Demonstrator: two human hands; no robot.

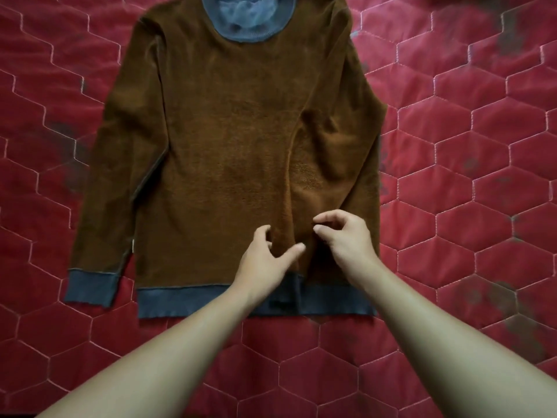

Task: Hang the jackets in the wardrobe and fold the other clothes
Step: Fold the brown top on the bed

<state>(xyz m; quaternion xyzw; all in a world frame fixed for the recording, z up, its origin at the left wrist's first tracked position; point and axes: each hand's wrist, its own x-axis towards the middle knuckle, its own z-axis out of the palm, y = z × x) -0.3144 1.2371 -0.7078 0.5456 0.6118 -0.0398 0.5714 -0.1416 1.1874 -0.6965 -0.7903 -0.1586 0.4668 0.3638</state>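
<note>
- The brown fleecy sweater (226, 140), trimmed in blue-grey ribbing, lies flat and face-up on a red quilted bed cover (467, 146) stitched in hexagons. It is spread out this way, most likely, so it can be folded rather than hung.
- The sweater's blue-grey collar (247, 28) points away from the person and its ribbed hem band (187, 300) lies nearest them.
- One long sleeve (108, 176) lies straight along the sweater's left edge. The other seems to be turned in over the right half of the body.
- A raised crease (294, 176) runs down the sweater's body towards the hem.
- The left hand (265, 254) rests on the sweater just above the hem, at the foot of the crease. Its thumb is spread and its fingers are loosely bent, with no grip on anything, probably to pin the cloth.
- The right hand (349, 239) hovers just across the crease. Its forefinger and thumb tips are drawn close together, but it cannot be told whether its grip has caught any cloth.
- Judging by this, the step in hand is smoothing the crease before the next fold.
</note>
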